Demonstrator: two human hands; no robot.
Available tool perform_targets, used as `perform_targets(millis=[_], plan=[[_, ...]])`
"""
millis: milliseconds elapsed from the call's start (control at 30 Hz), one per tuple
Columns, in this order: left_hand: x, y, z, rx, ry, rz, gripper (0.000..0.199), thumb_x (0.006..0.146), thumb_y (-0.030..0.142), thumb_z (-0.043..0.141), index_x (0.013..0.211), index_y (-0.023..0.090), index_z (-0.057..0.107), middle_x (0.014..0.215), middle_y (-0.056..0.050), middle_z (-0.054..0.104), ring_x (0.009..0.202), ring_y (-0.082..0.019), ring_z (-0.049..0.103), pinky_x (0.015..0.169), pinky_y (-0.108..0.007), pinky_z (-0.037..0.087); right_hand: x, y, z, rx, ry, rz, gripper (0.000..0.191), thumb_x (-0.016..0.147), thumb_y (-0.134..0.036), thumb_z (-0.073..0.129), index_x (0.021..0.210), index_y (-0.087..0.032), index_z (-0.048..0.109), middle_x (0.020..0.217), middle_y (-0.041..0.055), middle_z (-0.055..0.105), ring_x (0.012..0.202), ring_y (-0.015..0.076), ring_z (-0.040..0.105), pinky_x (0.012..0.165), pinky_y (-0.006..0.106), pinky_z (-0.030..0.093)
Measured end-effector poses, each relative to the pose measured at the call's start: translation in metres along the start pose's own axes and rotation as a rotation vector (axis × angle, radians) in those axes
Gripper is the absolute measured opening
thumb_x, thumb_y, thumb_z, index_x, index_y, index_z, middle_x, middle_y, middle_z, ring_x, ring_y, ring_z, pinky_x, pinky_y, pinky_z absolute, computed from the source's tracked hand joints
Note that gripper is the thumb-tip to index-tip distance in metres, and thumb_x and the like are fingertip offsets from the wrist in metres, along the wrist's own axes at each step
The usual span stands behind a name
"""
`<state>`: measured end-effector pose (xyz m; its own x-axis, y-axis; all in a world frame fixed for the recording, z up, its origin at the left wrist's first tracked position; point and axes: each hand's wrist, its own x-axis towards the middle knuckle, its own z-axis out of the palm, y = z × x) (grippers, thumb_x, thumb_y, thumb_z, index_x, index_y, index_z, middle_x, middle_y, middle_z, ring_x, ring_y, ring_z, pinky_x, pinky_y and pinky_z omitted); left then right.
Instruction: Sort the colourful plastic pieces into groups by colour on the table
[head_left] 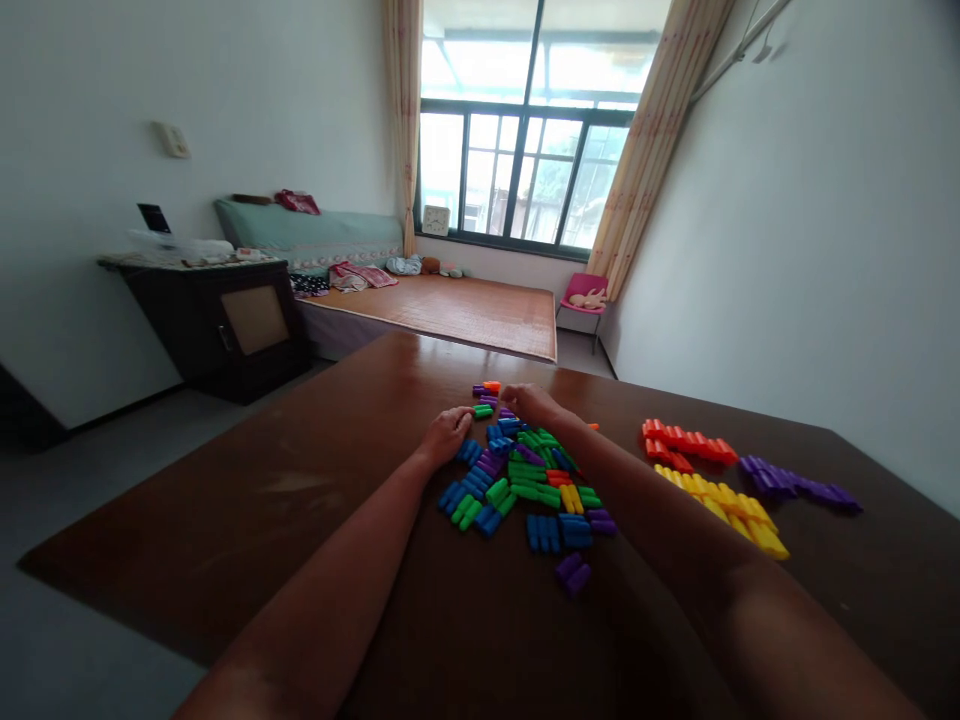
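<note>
A heap of coloured plastic blocks, ribbed like joined tubes, lies on the brown table [300, 500]. At its far left edge, my left hand [448, 436] has its fingers closed at the end of a green block [482, 411]. My right hand [531, 403] is over the far side of the heap with its fingers bent down and together; whatever is in them is hidden. Purple blocks [489, 401] lie between the two hands. Closer to me are blue blocks [543, 533], a yellow block [571, 499] and a lone purple block [574, 574].
Right of my right arm, blocks lie grouped by colour: red blocks [690, 442], yellow blocks [724, 505] and purple blocks [799, 485]. Beyond the table stand a bed [480, 305], a pink chair [581, 290] and a dark cabinet [202, 320].
</note>
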<state>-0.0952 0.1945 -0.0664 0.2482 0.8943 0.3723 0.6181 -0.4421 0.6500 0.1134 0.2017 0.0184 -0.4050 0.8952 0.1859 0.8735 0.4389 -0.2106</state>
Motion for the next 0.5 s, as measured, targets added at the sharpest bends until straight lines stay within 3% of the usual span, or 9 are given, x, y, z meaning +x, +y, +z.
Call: perform_targets(millis=[133, 200, 267, 333, 500], plan=[[-0.001, 0.001, 0.001, -0.003, -0.011, 0.011, 0.038, 0.092, 0.033, 0.039, 0.114, 0.017, 0.065, 0.116, -0.008, 0.068, 0.109, -0.021, 0.060, 0.099, -0.033, 0.044, 0.001, -0.005, -0.005, 0.122, -0.195, -0.030, 0.030, 0.084, -0.044, 0.058, 0.080, -0.018, 0.070, 0.068, 0.0004, 0.067, 0.060, 0.0124, 0.059, 0.055, 0.021, 0.040], [-0.001, 0.001, 0.001, 0.007, -0.016, 0.020, 0.038, 0.092, 0.033, 0.039, 0.114, 0.017, 0.066, 0.116, -0.008, 0.068, 0.109, -0.022, 0.060, 0.098, -0.033, 0.044, -0.008, -0.002, -0.004, 0.179, -0.293, -0.097, 0.036, 0.076, -0.055, 0.065, 0.085, -0.020, 0.070, 0.072, -0.0005, 0.068, 0.061, 0.0123, 0.059, 0.054, 0.020, 0.040], [0.000, 0.001, 0.002, 0.030, -0.019, 0.024, 0.036, 0.091, 0.033, 0.041, 0.113, 0.018, 0.066, 0.116, -0.008, 0.068, 0.109, -0.022, 0.060, 0.098, -0.034, 0.044, -0.018, 0.000, 0.000, 0.165, -0.334, -0.191, 0.040, 0.065, -0.054, 0.075, 0.091, -0.024, 0.071, 0.083, 0.0002, 0.070, 0.068, 0.0144, 0.061, 0.059, 0.022, 0.043], [0.000, 0.001, 0.003, 0.053, -0.020, 0.025, 0.035, 0.091, 0.033, 0.042, 0.112, 0.019, 0.067, 0.115, -0.008, 0.068, 0.110, -0.022, 0.059, 0.098, -0.034, 0.044, -0.026, 0.003, 0.006, 0.109, -0.275, -0.218, 0.037, 0.067, -0.047, 0.076, 0.096, -0.025, 0.070, 0.091, 0.0022, 0.070, 0.076, 0.0172, 0.062, 0.065, 0.024, 0.044], [-0.001, 0.003, 0.001, 0.048, -0.022, 0.021, 0.037, 0.091, 0.033, 0.041, 0.113, 0.019, 0.067, 0.115, -0.008, 0.068, 0.109, -0.023, 0.060, 0.098, -0.035, 0.045, -0.032, 0.008, 0.005, -0.017, -0.025, -0.076, 0.028, 0.081, -0.034, 0.065, 0.108, -0.025, 0.067, 0.104, 0.0052, 0.069, 0.089, 0.0197, 0.062, 0.071, 0.026, 0.044]])
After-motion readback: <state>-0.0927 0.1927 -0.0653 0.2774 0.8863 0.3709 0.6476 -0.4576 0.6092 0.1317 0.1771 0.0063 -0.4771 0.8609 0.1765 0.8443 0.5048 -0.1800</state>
